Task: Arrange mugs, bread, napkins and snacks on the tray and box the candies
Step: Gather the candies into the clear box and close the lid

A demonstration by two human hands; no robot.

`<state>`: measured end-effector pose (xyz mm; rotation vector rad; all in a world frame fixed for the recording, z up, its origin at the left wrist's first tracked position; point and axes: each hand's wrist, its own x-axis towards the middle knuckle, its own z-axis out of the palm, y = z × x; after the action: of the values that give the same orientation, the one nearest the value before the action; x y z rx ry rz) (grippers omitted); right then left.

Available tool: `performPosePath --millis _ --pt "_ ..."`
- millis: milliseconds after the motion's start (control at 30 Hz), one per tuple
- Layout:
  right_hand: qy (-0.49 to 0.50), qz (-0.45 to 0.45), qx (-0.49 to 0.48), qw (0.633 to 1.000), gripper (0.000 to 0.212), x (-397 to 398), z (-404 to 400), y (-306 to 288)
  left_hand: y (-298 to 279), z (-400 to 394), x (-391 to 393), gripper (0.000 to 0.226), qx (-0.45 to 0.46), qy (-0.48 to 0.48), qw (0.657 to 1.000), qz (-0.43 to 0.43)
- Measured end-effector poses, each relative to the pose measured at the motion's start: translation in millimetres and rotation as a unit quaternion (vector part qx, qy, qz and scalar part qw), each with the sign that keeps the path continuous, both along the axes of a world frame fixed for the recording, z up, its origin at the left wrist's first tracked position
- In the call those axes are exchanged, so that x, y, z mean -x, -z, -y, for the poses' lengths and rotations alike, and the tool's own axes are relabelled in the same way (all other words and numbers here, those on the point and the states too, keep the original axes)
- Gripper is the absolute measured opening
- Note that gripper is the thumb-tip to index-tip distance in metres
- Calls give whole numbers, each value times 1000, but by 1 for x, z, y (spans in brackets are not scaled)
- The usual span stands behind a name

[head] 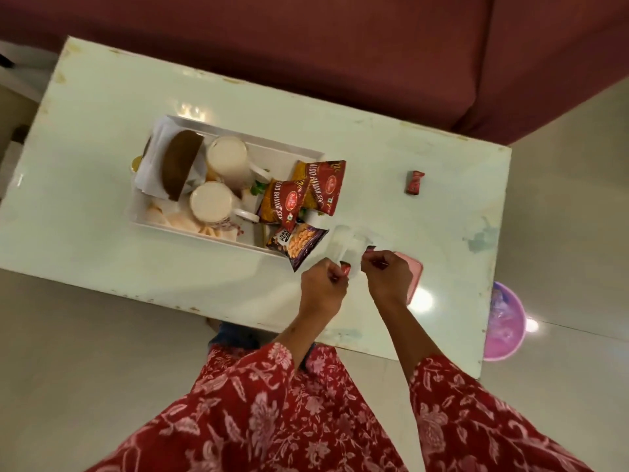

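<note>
A white tray (190,229) on the pale table holds two mugs (227,161) (211,202), a brown loaf of bread (179,165) on white napkins (160,137), and snack packets (316,187) (296,245) at its right end. Just right of the tray stands a small clear box (350,241). My left hand (323,284) is closed on a red candy (345,268) beside the box. My right hand (388,274) pinches another red candy (370,248) at the box's near side. A third red candy (414,182) lies alone farther right on the table.
A pink lid or flat case (416,277) lies under my right hand. The pale table (102,97) has worn edges. A maroon sofa (340,46) runs along the far side. A purple bucket (503,321) stands on the floor at the table's right corner.
</note>
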<state>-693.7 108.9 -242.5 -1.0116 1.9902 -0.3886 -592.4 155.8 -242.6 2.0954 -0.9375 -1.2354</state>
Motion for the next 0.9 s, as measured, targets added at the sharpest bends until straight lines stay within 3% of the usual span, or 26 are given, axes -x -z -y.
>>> performPosePath --millis 100,200,467,733,900 --pt "-20 14 -20 999 13 9 7 3 4 19 10 1 13 0 1000 -12" --pt "-16 24 -22 999 18 19 11 6 11 32 14 11 -13 39 999 -23" --pt "-47 -30 32 998 28 46 49 23 21 23 12 17 -34 49 998 -31" --pt "-247 -123 3 961 64 50 127 51 19 16 14 16 10 47 999 -25" --pt "-338 -158 -18 928 69 52 154 66 18 12 13 15 34 31 999 -18"
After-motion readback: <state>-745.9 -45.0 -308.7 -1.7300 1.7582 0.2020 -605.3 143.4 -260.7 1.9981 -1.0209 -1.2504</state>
